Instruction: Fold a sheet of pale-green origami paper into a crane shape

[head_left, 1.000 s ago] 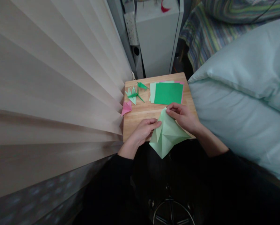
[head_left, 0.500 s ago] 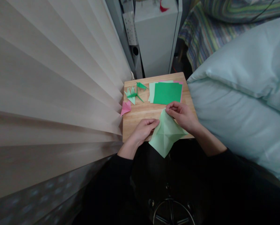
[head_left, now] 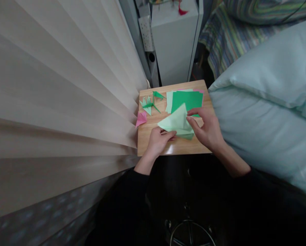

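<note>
A creased sheet of light green origami paper (head_left: 177, 119), now partly folded over, is held just above the wooden board. My left hand (head_left: 159, 140) pinches its lower edge between thumb and fingers. At the paper's right side, my right hand (head_left: 206, 128) has thumb and index finger slightly apart, the tips close to the edge; whether they touch it is hard to see. Behind the sheet lies a stack of coloured paper, a dark green sheet (head_left: 186, 100) on top. Folded green paper cranes (head_left: 148, 105) and a pink folded paper piece (head_left: 141, 118) sit at the board's left.
The small wooden table top (head_left: 150, 145) carries all the paper. A pleated curtain (head_left: 91, 85) hangs against its left side. A pale blue quilt (head_left: 265, 92) borders the right, and a white cabinet (head_left: 175, 51) stands behind. Below is a dark stool or chair base (head_left: 191, 222).
The light green sheet has been turned and lifted up over the table, with its lower part folded. My right hand has loosened from its top corner and moved to its right side.
</note>
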